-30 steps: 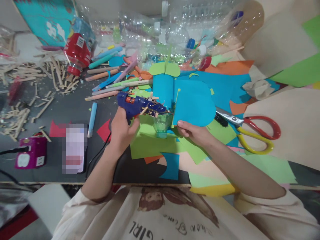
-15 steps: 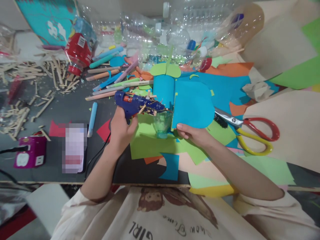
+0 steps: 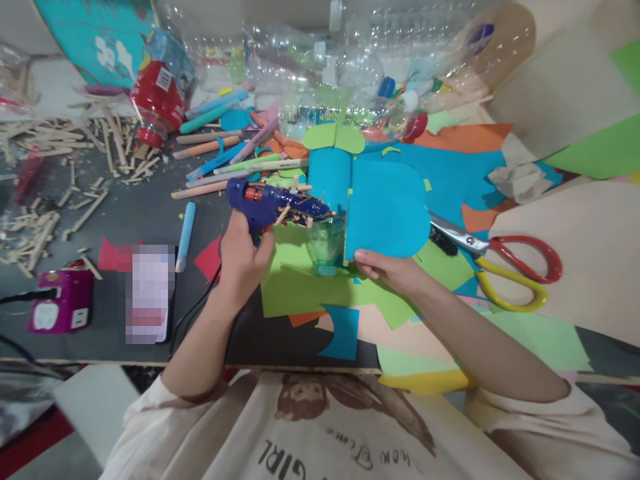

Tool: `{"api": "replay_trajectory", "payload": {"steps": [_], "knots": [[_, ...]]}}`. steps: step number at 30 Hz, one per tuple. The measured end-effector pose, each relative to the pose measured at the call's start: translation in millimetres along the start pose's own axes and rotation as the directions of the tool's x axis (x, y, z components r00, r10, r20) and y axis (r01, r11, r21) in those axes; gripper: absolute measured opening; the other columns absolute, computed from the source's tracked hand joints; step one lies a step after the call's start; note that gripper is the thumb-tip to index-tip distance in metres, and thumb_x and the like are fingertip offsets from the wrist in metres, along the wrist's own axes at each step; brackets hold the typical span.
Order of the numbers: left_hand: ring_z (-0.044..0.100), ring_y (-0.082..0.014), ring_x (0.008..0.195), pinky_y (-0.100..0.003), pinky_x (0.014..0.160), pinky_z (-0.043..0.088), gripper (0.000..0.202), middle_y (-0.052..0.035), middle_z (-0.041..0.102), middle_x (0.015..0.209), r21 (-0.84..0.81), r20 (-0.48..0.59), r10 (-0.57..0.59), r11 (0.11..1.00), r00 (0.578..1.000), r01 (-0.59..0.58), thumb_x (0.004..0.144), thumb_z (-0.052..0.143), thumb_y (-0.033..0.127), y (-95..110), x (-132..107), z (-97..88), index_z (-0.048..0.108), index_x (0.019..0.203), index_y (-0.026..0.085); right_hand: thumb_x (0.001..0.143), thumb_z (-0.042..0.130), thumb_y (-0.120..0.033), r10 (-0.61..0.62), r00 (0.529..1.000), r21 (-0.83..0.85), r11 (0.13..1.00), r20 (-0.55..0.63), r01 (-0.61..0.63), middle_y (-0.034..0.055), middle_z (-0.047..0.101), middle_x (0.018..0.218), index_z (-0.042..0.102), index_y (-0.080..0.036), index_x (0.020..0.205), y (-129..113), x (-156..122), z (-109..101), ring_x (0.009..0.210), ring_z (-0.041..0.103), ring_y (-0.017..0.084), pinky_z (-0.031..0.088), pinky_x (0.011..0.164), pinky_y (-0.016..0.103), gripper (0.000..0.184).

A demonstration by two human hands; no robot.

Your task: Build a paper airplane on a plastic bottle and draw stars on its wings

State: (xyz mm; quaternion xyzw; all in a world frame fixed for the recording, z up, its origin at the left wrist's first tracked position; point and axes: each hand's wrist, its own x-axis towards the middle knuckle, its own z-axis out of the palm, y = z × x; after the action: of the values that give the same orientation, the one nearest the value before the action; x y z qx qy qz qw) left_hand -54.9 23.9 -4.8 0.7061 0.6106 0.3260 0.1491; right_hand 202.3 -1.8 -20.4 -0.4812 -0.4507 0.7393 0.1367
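Glue gun (image 3: 257,203) is lying lengthwise across the far side of the green bottle neck (image 3: 326,245), its body off to the left and its nozzle pointing right. The left hand (image 3: 246,252) is doing the carrying — that grip is closed around the gun's handle, left of the bottle neck. Just right of the bottle neck, the right hand (image 3: 383,268) is pinching the near left corner of a blue paper sheet (image 3: 390,207), whose straight edge is running away from the person.

What matters most, I'm judging, is how the nozzle is standing to that edge: the gun's long axis is running nearly square to it, and the tip is hovering right by it — I can't tell whether the two are touching. The right hand is the nearer one to the edge.

Beyond the bottle neck, a blue paper tube (image 3: 330,175) is stretching away, with a green paper leaf (image 3: 347,139) topping its far end. Well to the right of the bottle neck, scissors (image 3: 467,240) are lying with blades pointing toward the sheet, and green paper (image 3: 290,293) is covering part of the tabletop (image 3: 300,348) beneath it.
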Motion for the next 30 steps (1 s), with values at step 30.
{"api": "replay_trajectory", "payload": {"steps": [30], "knots": [[0.065,-0.0216,0.085,-0.033,0.080,0.054,0.032,-0.0088,0.064,0.099,0.008,-0.060,-0.017,1.000,0.998,0.018,0.086,0.054,0.031,-8.5,-2.8,0.9,0.053,0.114,0.017,0.066,0.060,-0.081,0.066,0.998,0.030,0.997,-0.014,-0.065,-0.0044,0.030,0.053,0.035,-0.025,0.045,3.4,-1.4,0.8,0.061,0.040,0.015,0.041,0.087,0.040,0.065]]}}
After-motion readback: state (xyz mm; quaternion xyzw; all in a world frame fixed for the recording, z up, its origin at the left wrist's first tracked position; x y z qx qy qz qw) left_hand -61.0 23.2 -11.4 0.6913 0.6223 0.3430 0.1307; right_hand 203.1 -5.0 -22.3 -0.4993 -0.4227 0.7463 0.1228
